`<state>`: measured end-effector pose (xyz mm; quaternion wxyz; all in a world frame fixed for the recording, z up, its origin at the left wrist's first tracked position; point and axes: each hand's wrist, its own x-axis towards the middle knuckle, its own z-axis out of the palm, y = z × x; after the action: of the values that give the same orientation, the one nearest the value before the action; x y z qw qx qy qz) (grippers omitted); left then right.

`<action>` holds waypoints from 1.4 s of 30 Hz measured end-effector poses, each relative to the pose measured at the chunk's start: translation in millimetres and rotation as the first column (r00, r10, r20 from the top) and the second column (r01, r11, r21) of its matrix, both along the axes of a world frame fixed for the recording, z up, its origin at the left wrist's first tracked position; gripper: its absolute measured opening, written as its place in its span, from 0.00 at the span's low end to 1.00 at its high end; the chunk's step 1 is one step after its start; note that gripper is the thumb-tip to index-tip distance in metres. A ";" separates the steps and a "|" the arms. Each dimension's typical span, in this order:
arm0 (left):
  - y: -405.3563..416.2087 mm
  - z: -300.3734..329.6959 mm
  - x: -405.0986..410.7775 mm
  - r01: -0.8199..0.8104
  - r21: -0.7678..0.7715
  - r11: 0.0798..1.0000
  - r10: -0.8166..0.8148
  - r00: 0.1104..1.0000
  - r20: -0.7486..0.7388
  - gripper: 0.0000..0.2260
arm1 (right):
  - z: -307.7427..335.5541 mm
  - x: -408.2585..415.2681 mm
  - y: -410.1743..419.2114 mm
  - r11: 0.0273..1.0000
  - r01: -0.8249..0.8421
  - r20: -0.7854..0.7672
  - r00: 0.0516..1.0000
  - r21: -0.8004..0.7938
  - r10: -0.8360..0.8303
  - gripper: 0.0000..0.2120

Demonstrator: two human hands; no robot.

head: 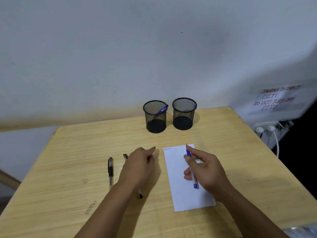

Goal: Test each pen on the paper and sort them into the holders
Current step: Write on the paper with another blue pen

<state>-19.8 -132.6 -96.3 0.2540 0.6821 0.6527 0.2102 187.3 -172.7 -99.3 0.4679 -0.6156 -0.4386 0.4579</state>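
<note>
As right hand [208, 170] holds one, two holders [155, 116].

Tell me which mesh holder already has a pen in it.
The left mesh holder: a blue pen leans inside it. The right holder looks empty.

Office: desk [223, 134], CCTV notice [276, 99].

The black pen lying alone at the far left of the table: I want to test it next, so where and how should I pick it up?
Pinch the black pen around its dark grip section, coming straight down from above. It lies flat, running away from you, with bare table on both sides, so fingers fit either side. The left hand is nearest.
</note>
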 end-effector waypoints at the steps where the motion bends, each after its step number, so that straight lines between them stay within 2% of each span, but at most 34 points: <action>1: 1.8 -0.1 -2.1 0.011 -0.004 1.000 -0.011 0.999 -0.053 0.17 | 2.4 -0.7 0.0 1.000 -0.011 -0.024 1.000 0.008 0.011 0.16; 6: 5.1 -4.8 -4.6 0.019 -0.005 1.000 -0.019 0.984 -0.179 0.20 | 12.8 2.3 4.3 0.999 -0.023 -0.346 0.938 -0.033 0.010 0.11; 8: 5.9 -8.0 -4.3 -0.002 0.017 1.000 0.005 0.983 -0.185 0.19 | 11.5 5.0 5.7 0.999 -0.034 -0.366 0.930 0.019 0.038 0.12; 12: -1.5 -5.3 3.2 0.037 0.202 0.979 0.020 0.962 -0.274 0.20 | 3.7 8.1 8.9 0.995 0.016 -0.258 0.966 0.095 0.009 0.15; 15: -23.2 -0.1 21.8 0.081 0.308 0.948 -0.030 0.986 -0.167 0.22 | -1.4 8.0 15.2 0.990 0.085 -0.122 0.990 0.116 -0.070 0.11; 18: -38.5 -7.5 39.4 0.201 0.256 0.946 -0.178 0.978 -0.111 0.26 | 1.3 2.3 22.0 0.979 0.110 -0.142 0.986 0.171 -0.086 0.07; 20: -40.5 -14.7 44.3 0.243 0.210 0.947 -0.221 0.967 -0.125 0.31 | 3.0 -2.1 26.7 0.978 0.110 -0.139 0.987 0.178 -0.086 0.05; 24: -40.0 -24.9 46.7 0.311 0.190 0.931 -0.233 0.909 -0.346 0.34 | 0.6 -8.3 35.9 0.979 0.105 0.003 0.994 0.177 -0.107 0.05; 28: -41.6 -31.2 44.4 0.320 0.177 0.931 -0.218 0.875 -0.433 0.35 | -1.0 -13.6 45.4 0.978 0.073 0.130 0.987 0.195 -0.100 0.06; 42: -41.7 -29.1 45.5 0.294 0.198 0.935 -0.199 0.897 -0.394 0.37 | -20.7 -19.3 64.0 0.967 0.041 0.372 0.918 0.250 -0.135 0.06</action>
<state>25.7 -174.4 -125.4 0.0630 0.8138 0.5639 0.1259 168.0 -108.7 -119.9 0.4629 -0.6526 -0.5451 0.2504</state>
